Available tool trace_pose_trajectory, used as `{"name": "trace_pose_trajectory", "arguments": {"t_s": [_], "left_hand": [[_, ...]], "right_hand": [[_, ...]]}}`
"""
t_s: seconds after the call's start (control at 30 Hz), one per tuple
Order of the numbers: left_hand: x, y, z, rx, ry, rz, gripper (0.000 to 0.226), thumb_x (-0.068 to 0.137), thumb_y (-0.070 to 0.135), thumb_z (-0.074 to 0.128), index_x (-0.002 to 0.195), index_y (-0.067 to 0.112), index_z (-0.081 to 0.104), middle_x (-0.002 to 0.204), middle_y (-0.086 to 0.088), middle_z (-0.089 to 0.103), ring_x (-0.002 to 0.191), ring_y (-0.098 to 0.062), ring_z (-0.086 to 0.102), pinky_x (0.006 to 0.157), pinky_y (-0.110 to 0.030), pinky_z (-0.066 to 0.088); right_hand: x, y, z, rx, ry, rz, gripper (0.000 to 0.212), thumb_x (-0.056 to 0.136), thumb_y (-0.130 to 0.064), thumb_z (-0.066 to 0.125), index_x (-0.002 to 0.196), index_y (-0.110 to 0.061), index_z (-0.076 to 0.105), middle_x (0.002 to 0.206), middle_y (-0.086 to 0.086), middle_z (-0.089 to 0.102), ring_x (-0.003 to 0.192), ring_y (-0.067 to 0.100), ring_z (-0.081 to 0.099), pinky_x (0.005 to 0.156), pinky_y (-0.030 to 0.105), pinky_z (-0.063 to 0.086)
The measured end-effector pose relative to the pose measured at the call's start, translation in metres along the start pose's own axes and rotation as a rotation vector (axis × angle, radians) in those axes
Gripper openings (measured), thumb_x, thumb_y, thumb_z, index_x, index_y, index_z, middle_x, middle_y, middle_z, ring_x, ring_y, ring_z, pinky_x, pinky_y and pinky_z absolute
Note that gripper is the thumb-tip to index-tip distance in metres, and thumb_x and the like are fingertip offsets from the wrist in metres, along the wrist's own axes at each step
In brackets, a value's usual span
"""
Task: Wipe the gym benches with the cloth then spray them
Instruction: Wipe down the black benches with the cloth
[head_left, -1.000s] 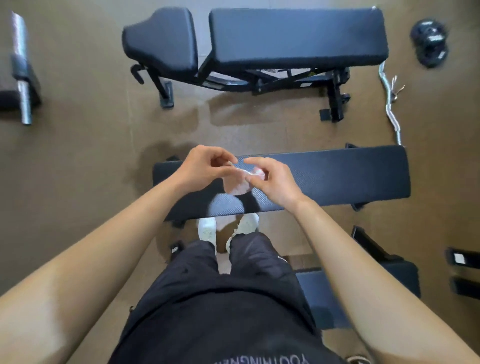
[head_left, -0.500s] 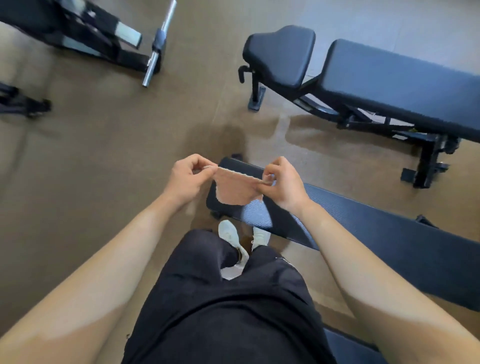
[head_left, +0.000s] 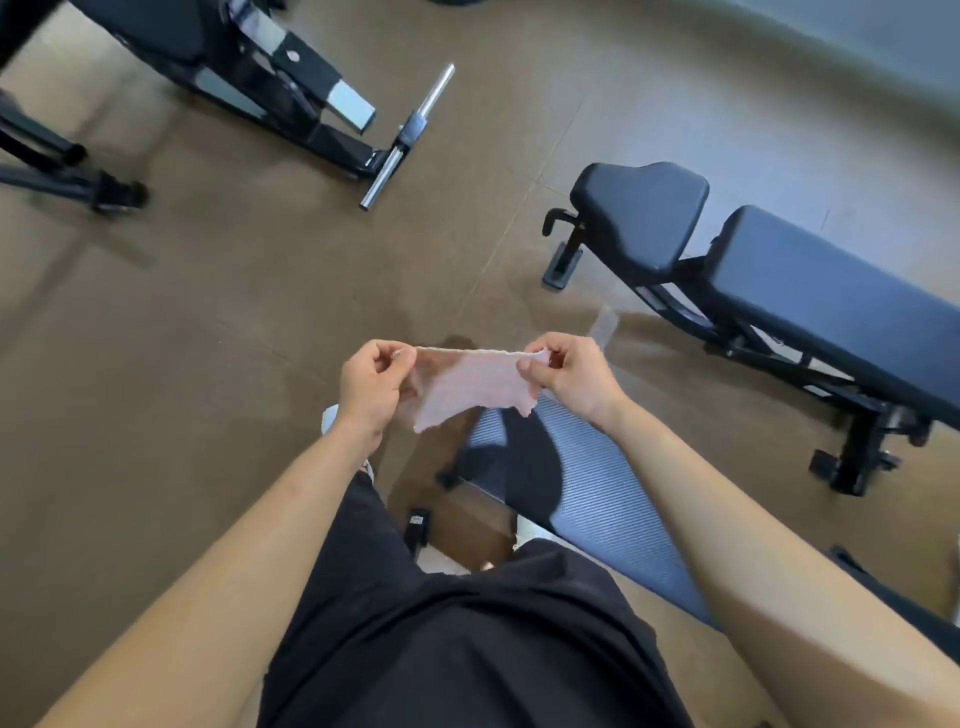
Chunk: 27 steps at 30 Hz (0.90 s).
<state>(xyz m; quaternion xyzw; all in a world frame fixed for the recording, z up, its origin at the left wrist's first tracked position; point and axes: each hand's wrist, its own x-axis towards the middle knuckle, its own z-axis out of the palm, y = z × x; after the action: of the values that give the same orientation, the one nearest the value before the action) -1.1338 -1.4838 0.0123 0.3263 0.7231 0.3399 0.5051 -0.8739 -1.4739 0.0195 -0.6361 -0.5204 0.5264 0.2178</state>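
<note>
Above the flat bench (head_left: 587, 483), left hand (head_left: 371, 387) and right hand (head_left: 574, 376) pinch the cloth (head_left: 467, 384) taut.

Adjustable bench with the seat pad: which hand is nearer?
Right. The right hand pinches the cloth corner toward that bench; the left hand pinches the opposite corner, farther off.

Beneath us the brown floor (head_left: 208, 322) bears a flat ribbed bench (head_left: 592, 488) close by our feet, a black adjustable bench (head_left: 779, 280) standing apart on the right, and a black machine frame (head_left: 244, 78) with a chrome bar (head_left: 410, 137) at its end, far left.
</note>
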Motion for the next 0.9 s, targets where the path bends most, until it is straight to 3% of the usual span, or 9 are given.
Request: {"name": "trace_pose_trajectory", "arguments": {"t_s": [0.17,0.23,0.33,0.4,0.5,0.57,0.67,0.77,0.9], "left_hand": [[0.085,0.010,-0.060,0.021,-0.108,-0.034,0.007,0.099,0.016,0.065,0.092,0.015,0.068,0.088,-0.001,0.070,0.079,-0.012,0.063,0.073,-0.034,0.060],[0.122,0.020,-0.088,0.041,-0.165,-0.026,0.008,0.098,0.016,0.066,0.091,0.015,0.070,0.086,-0.002,0.071,0.076,-0.013,0.064,0.073,-0.038,0.060],[0.169,0.043,-0.125,0.061,-0.228,-0.026,0.007,0.096,0.012,0.068,0.090,0.010,0.070,0.079,-0.004,0.067,0.070,-0.014,0.060,0.064,-0.032,0.057],[0.200,0.059,-0.145,0.066,-0.263,-0.001,0.009,0.095,0.009,0.069,0.086,0.011,0.070,0.075,-0.004,0.065,0.067,-0.015,0.058,0.057,-0.026,0.052],[0.241,0.083,-0.165,0.091,-0.296,0.060,0.008,0.093,0.013,0.072,0.085,0.013,0.071,0.071,0.001,0.065,0.061,-0.010,0.056,0.060,-0.027,0.046],[0.263,0.100,-0.170,0.085,-0.283,0.084,0.006,0.095,0.013,0.070,0.090,0.009,0.071,0.073,0.000,0.066,0.061,-0.006,0.058,0.059,-0.026,0.047],[0.289,0.127,-0.165,0.066,-0.292,0.112,0.006,0.097,0.008,0.067,0.092,0.008,0.070,0.077,-0.001,0.066,0.062,0.000,0.061,0.056,-0.018,0.050],[0.311,0.152,-0.149,0.100,-0.393,0.131,0.008,0.096,0.008,0.068,0.090,0.012,0.070,0.078,-0.002,0.068,0.069,-0.010,0.061,0.064,-0.027,0.053],[0.347,0.193,-0.113,0.216,-0.533,0.205,0.006,0.094,0.009,0.071,0.090,0.012,0.074,0.082,-0.001,0.071,0.075,-0.011,0.063,0.074,-0.032,0.055]], "right_hand": [[0.055,-0.054,0.068,0.048,0.157,0.113,0.020,0.093,-0.013,0.073,0.075,-0.017,0.066,0.066,-0.004,0.064,0.053,-0.003,0.052,0.056,0.014,0.043],[0.076,-0.081,0.104,0.065,0.206,0.179,0.018,0.094,-0.011,0.071,0.077,-0.015,0.066,0.068,-0.003,0.063,0.057,0.001,0.055,0.058,0.021,0.048],[0.109,-0.119,0.153,0.090,0.241,0.239,0.017,0.092,-0.007,0.070,0.077,-0.015,0.067,0.068,0.001,0.067,0.061,0.011,0.060,0.061,0.034,0.050],[0.133,-0.147,0.179,0.123,0.238,0.233,0.017,0.092,-0.007,0.071,0.078,-0.015,0.068,0.072,0.003,0.069,0.065,0.013,0.062,0.063,0.035,0.052],[0.164,-0.182,0.198,0.151,0.258,0.191,0.022,0.091,-0.005,0.071,0.076,-0.021,0.068,0.071,-0.001,0.069,0.066,0.011,0.064,0.062,0.030,0.054],[0.182,-0.200,0.202,0.152,0.271,0.169,0.022,0.091,-0.004,0.070,0.078,-0.022,0.068,0.071,0.001,0.068,0.066,0.014,0.063,0.064,0.036,0.055],[0.211,-0.218,0.192,0.097,0.229,0.124,0.018,0.090,-0.006,0.070,0.099,-0.021,0.072,0.073,0.000,0.064,0.066,0.012,0.058,0.065,0.032,0.051],[0.241,-0.232,0.173,0.006,0.148,0.056,0.051,0.090,-0.007,0.072,0.137,-0.024,0.060,0.076,0.000,0.054,0.067,0.011,0.051,0.065,0.018,0.046],[0.284,-0.244,0.139,-0.009,0.166,0.021,0.055,0.091,-0.006,0.072,0.141,-0.026,0.059,0.073,-0.004,0.050,0.065,0.005,0.048,0.064,0.013,0.044]]}}
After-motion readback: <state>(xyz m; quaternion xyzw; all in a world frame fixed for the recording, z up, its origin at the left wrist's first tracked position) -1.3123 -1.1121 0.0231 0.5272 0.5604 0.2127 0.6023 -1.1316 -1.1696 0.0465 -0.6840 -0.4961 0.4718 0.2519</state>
